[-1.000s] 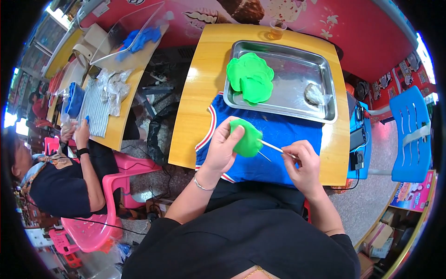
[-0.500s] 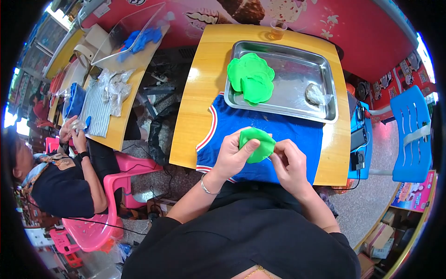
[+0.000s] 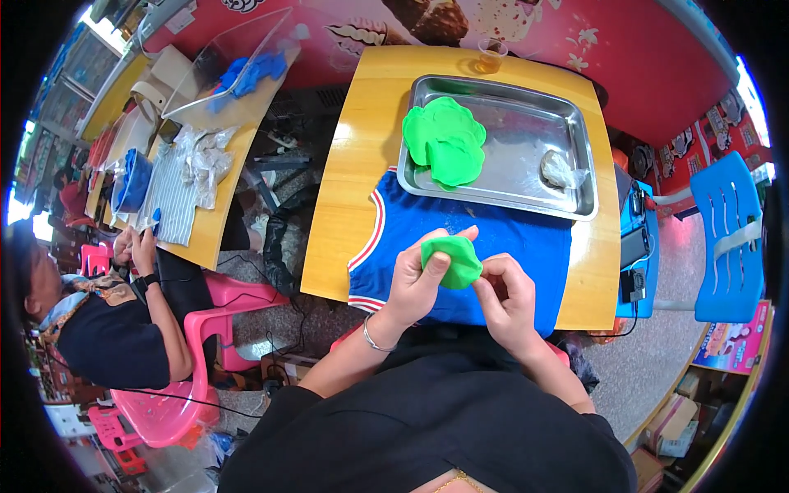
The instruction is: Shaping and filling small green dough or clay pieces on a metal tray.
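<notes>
My left hand [image 3: 419, 279] and my right hand [image 3: 505, 297] both pinch a small green leaf-shaped piece [image 3: 452, 259] just above a blue cloth with red and white trim [image 3: 493, 234] spread on the wooden table [image 3: 353, 172]. My left thumb presses on the piece from the left and my right fingers grip its right edge. Behind the cloth a metal tray [image 3: 526, 135] holds a pile of similar green pieces [image 3: 444, 141] at its left end and a small crumpled clear bag [image 3: 563, 170] at its right end.
A small glass cup [image 3: 491, 56] stands at the table's far edge. A blue chair [image 3: 727, 238] is on the right. On the left a second table [image 3: 197, 123] carries blue gloves and plastic bags, and another person [image 3: 107, 329] sits there on a pink chair [image 3: 164, 411].
A thin stick held in my right hand a second ago is out of sight. My hands have come together on the green piece, which now looks folded smaller.
</notes>
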### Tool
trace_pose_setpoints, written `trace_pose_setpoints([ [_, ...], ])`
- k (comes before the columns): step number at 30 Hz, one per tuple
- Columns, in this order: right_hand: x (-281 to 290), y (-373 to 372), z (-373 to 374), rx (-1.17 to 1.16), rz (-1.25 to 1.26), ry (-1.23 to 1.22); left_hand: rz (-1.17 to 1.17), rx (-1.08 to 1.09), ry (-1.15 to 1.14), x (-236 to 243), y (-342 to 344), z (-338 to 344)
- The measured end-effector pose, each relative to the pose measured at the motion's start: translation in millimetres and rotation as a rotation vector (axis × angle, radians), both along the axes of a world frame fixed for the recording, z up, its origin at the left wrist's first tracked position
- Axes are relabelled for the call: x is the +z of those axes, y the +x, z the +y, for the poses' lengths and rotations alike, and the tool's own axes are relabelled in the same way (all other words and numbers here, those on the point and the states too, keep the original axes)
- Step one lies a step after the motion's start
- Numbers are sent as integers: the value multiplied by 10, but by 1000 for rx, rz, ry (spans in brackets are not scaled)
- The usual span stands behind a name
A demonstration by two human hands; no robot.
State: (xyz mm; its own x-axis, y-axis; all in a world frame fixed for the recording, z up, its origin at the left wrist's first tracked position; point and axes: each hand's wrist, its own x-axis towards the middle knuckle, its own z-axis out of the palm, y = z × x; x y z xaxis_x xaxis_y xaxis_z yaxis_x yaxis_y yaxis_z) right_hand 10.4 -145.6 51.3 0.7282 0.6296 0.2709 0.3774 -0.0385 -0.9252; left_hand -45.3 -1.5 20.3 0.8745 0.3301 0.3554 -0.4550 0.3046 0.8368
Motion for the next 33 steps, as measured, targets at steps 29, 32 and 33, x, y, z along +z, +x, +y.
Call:
trace_pose_setpoints([
  [29,-160,-11,51,44,220,162,55,-99,-454,137,-92,89],
  [32,-120,72,24,1,75,60,172,-42,68,181,-87,147],
  [33,-115,81,28,26,166,100,144,-109,1,227,-86,147],
])
